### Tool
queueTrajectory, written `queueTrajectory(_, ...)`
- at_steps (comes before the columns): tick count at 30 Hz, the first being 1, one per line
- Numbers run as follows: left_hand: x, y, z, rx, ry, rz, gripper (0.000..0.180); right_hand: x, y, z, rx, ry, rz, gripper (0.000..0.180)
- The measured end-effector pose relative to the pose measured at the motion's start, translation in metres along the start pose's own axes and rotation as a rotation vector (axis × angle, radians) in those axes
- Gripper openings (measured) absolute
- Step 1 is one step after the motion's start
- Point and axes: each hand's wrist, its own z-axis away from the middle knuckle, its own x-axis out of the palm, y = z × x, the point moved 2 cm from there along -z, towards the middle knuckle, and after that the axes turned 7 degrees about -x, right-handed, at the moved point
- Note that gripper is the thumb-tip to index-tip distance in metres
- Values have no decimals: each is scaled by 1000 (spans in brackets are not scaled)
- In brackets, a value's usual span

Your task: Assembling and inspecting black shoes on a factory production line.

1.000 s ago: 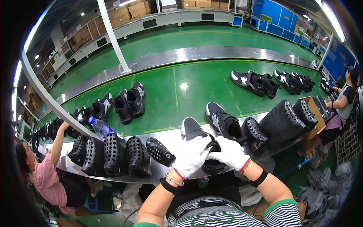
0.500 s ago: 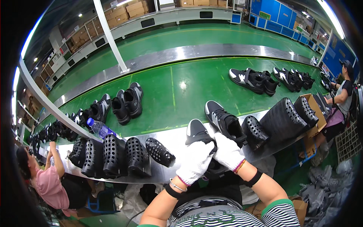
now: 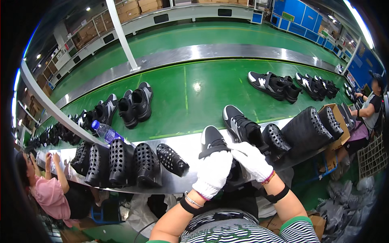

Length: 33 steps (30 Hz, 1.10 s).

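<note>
Both hands wear white knit gloves. My left hand (image 3: pixel 212 172) is closed on the near, ankle end of a black and grey sneaker (image 3: pixel 212 137), which stands toe away at the table's front edge. Its strap (image 3: pixel 214 150) lies across the laces. My right hand (image 3: pixel 252 160) reaches in from the right, its fingertips together at the strap's end; the gloves partly hide this contact and the sneaker's heel. A second sneaker (image 3: pixel 243 126) of the same kind stands just beyond my right hand, with a black perforated plastic shoe form (image 3: pixel 276 139) to its right.
More perforated forms (image 3: pixel 121 164) line the table's left, before a water bottle (image 3: pixel 106 133). Larger forms (image 3: pixel 308 128) and a cardboard box (image 3: pixel 342 121) stand right. Finished-looking sneakers (image 3: pixel 137 106) rest on the green belt (image 3: pixel 194 105). People sit at both sides.
My right hand has drawn slightly right, and my left hand has shifted a little on the sneaker. The strap now shows across the laces. The person at left has raised their hands.
</note>
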Motion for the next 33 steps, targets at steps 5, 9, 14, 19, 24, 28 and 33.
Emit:
queueTrajectory(5, -15, 8, 24, 1, 338, 166, 37, -3, 6, -2, 34, -63, -52, 27)
queueTrajectory(9, -24, 8, 45, -335, 492, 26, 46, -4, 0, -4, 48, -73, -62, 26)
queueTrajectory(14, 6, -19, 52, -318, 289, 25, 41, -6, -5, -10, -69, -101, 101, 23)
queueTrajectory(19, 17, -15, 60, -227, 338, -37, 39, -4, -6, -9, -65, -112, 142, 23)
queueTrajectory(24, 28, 4, 65, -304, 172, -88, 50, -2, -10, -6, -61, -82, 168, 22)
queueTrajectory(28, 28, 7, 76, -300, 64, -70, 54, 1, -10, -1, -185, -33, 230, 24)
queueTrajectory(33, -5, 9, 78, -329, 205, 17, 33, -34, -39, 13, -315, 56, 384, 21)
